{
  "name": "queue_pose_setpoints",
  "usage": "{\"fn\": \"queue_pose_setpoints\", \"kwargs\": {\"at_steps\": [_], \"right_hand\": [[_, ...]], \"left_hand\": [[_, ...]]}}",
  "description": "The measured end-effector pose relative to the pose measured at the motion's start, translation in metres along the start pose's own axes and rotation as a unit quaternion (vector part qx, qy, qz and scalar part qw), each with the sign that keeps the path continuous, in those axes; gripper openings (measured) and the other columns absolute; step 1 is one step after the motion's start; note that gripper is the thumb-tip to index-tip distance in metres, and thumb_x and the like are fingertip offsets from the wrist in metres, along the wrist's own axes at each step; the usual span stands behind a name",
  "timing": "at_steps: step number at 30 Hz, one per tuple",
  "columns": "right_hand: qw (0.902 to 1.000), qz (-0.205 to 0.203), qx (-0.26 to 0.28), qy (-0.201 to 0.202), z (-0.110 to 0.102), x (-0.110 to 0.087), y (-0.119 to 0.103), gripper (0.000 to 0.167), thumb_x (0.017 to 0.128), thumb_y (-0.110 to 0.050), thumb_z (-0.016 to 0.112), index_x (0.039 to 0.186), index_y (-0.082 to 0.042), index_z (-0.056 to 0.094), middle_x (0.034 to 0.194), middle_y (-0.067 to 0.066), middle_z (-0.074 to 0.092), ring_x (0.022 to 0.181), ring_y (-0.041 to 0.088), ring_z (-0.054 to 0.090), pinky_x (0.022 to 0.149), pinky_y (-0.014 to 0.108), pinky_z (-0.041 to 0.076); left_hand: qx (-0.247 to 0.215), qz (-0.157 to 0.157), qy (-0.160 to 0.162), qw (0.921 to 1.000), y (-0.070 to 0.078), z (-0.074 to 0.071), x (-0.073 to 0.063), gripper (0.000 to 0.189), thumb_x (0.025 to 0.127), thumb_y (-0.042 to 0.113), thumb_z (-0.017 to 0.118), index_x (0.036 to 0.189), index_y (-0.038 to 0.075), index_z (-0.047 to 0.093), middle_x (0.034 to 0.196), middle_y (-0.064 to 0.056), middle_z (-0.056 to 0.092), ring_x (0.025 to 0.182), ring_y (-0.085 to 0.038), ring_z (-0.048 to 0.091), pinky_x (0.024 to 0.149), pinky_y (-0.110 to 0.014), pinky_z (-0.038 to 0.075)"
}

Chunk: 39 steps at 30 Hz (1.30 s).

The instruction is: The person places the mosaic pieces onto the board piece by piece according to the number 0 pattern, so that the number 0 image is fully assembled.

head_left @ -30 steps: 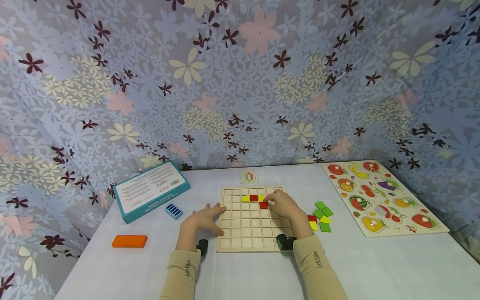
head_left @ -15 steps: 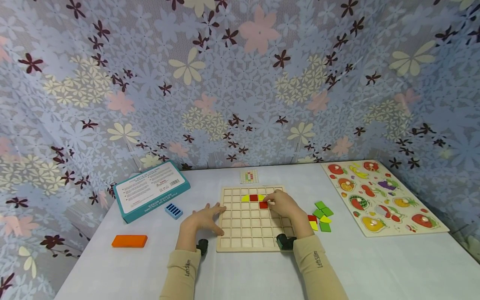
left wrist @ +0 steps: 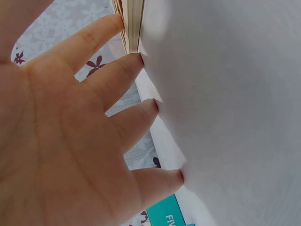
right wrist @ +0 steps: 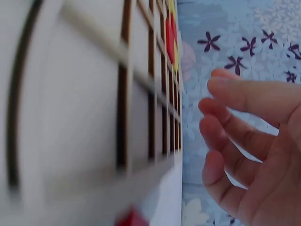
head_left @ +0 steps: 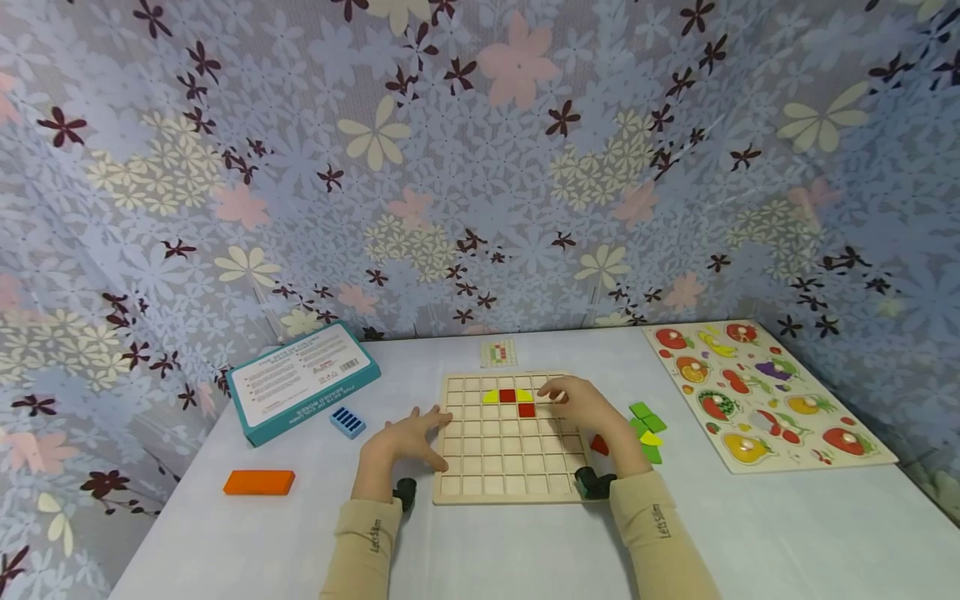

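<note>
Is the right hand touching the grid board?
Apart. The right wrist view shows it: a strip of floral backdrop is visible between the right hand and the grid board.

Setting: floral backdrop point(head_left: 465, 167) behind a white tabletop point(head_left: 495, 550).
The backdrop, grey-blue with pale blue, cream, pink and dark maroon flowers, spans the full width of the head view and adjoins the tabletop's rear edge; shallow creases noted. Lighting soft, with faint shadows on the tabletop surface.
</note>
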State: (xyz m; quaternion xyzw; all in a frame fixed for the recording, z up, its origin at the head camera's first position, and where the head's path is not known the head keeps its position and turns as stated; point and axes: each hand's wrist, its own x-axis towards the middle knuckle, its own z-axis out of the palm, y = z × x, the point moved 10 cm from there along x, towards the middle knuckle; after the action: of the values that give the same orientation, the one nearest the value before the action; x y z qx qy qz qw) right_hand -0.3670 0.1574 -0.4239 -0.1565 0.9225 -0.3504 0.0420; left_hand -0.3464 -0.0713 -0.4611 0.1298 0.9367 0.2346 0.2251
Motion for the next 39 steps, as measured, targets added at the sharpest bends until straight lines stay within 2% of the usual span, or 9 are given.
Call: {"fn": "queue_pose_setpoints", "kwargs": {"at_steps": [11, 16, 23, 32, 39], "right_hand": [[0.9992, 0.039, 0.004, -0.005, -0.017, -0.017, 0.033, 0.016, 0.085, -0.006, 0.061, 0.101, -0.006, 0.065, 0.092, 0.007, 0.061, 0.08, 0.019, 0.053, 0.068, 0.032, 0.048], [0.9978, 0.057, 0.027, -0.02, -0.018, -0.024, 0.04, 0.017, 0.083, -0.003, 0.061, 0.1, -0.003, 0.064, 0.091, 0.007, 0.06, 0.08, 0.021, 0.051, 0.067, 0.03, 0.047], [0.9942, 0.089, 0.035, -0.048, -0.015, -0.03, 0.05, 0.015, 0.081, -0.004, 0.064, 0.096, -0.006, 0.064, 0.088, 0.005, 0.059, 0.079, 0.02, 0.051, 0.067, 0.029, 0.047], [0.9875, 0.108, 0.005, -0.114, -0.007, -0.043, 0.05, 0.033, 0.065, 0.005, 0.074, 0.092, -0.006, 0.059, 0.086, 0.007, 0.055, 0.076, 0.02, 0.049, 0.067, 0.032, 0.045], [0.9864, 0.126, -0.011, -0.105, -0.006, -0.042, 0.057, 0.036, 0.063, 0.008, 0.072, 0.094, -0.006, 0.058, 0.084, 0.007, 0.056, 0.073, 0.021, 0.05, 0.064, 0.032, 0.045]], "left_hand": [[0.006, -0.003, -0.001, 1.0, -0.003, 0.0, 0.002, 0.081, 0.068, 0.025, 0.08, 0.14, 0.017, 0.042, 0.152, -0.007, 0.024, 0.14, -0.035, 0.01, 0.104, -0.069, 0.002], [0.003, -0.007, -0.002, 1.0, -0.003, 0.0, 0.001, 0.081, 0.068, 0.025, 0.079, 0.14, 0.018, 0.042, 0.152, -0.006, 0.024, 0.141, -0.034, 0.009, 0.105, -0.068, 0.001], [0.001, -0.008, -0.002, 1.0, -0.001, -0.001, 0.001, 0.081, 0.068, 0.025, 0.08, 0.14, 0.018, 0.042, 0.152, -0.007, 0.024, 0.141, -0.034, 0.009, 0.105, -0.068, 0.001], [0.0, -0.005, -0.003, 1.0, 0.001, -0.001, -0.001, 0.082, 0.068, 0.025, 0.08, 0.14, 0.017, 0.042, 0.152, -0.008, 0.024, 0.14, -0.035, 0.009, 0.104, -0.069, 0.001], [-0.001, -0.005, 0.0, 1.0, 0.0, 0.0, -0.001, 0.081, 0.068, 0.025, 0.08, 0.139, 0.017, 0.042, 0.152, -0.007, 0.024, 0.141, -0.034, 0.009, 0.104, -0.069, 0.001]]}}
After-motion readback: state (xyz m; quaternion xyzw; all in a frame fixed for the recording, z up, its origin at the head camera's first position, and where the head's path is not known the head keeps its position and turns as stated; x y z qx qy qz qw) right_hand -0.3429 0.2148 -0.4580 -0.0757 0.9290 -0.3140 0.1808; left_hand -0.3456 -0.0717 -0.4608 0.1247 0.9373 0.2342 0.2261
